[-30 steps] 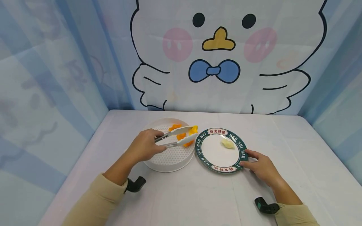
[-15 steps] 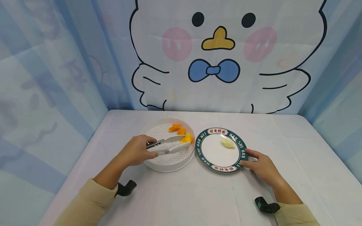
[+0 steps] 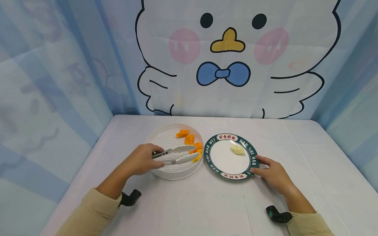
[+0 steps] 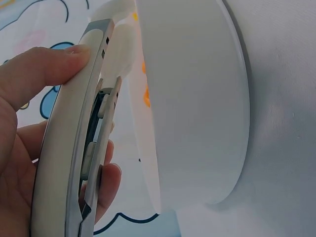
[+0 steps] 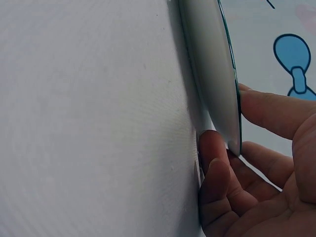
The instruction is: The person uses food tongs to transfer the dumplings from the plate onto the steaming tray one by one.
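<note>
My left hand [image 3: 143,159] holds a pair of tongs [image 3: 180,160] with pale tips over a round white basket [image 3: 178,176] with a perforated bottom. Its thumb [image 4: 69,61] lies along one arm of the tongs in the left wrist view. The tips stand apart. Several orange pieces [image 3: 189,139] lie in the basket's right side, and a yellow piece [image 3: 198,156] rests beside the lower tip. With thumb above and fingers beneath, my right hand [image 3: 273,173] pinches the rim of a green-edged plate [image 3: 227,162]. A pale yellow piece [image 3: 237,149] lies on that plate.
The basket and plate stand side by side, nearly touching, on a white-covered table [image 3: 200,209]. A curtain [image 3: 227,98] with a cartoon figure hangs behind the table, and blue-white cloth closes off both sides.
My left hand has drawn the tongs left and down from near the plate. The yellow piece, between the tips earlier, now lies in the basket's right side. My right hand stays on the plate.
</note>
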Demonstrator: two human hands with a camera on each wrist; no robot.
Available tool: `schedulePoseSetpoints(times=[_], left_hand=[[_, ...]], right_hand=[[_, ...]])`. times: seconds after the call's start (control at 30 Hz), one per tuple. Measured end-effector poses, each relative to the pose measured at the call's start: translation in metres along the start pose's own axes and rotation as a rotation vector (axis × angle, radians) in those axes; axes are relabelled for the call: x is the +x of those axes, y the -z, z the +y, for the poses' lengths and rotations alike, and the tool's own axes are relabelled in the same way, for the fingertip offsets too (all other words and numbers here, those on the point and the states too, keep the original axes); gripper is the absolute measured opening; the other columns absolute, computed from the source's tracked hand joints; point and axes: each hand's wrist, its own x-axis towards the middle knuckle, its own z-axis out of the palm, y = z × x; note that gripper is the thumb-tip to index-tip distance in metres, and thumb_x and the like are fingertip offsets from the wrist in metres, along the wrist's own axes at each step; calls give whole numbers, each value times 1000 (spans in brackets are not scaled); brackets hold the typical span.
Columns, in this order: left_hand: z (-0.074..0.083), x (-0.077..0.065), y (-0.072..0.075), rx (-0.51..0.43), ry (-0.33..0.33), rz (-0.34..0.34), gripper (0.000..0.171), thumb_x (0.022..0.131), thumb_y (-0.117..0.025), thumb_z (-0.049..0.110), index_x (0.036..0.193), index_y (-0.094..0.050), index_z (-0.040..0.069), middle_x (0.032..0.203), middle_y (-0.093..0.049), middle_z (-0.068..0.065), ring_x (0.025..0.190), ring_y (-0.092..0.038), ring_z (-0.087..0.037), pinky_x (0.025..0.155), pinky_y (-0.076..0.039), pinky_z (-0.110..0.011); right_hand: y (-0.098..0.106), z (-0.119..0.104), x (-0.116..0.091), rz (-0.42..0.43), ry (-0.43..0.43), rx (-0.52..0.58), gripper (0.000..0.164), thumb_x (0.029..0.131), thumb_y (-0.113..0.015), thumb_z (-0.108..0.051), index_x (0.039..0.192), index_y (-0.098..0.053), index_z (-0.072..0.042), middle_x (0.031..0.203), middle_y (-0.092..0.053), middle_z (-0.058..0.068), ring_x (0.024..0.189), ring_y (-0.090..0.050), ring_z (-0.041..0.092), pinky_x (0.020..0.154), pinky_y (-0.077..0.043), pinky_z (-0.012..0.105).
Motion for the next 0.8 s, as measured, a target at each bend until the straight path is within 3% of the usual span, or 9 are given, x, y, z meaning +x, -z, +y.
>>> schedulePoseSetpoints(times=[0.43,0.8], left_hand=[[-2,-2,2,1,-16,-1,54,83,-81,25,130,-65,2,112,-66,-7,91,-57,-19,79,-51,-36],[15,6,0,3,-27,1,58,83,-83,28,133,-64,7,123,-63,-8,97,-55,-22,87,-51,-38]], right_hand=[[0,1,0,7,2,20,77,92,-72,-28,152,-35,4,151,-37,30,109,-51,35,76,-52,32],[0,2,1,8,1,18,77,93,-72,-28,152,-35,4,151,-37,30,106,-52,34,75,-51,32]])
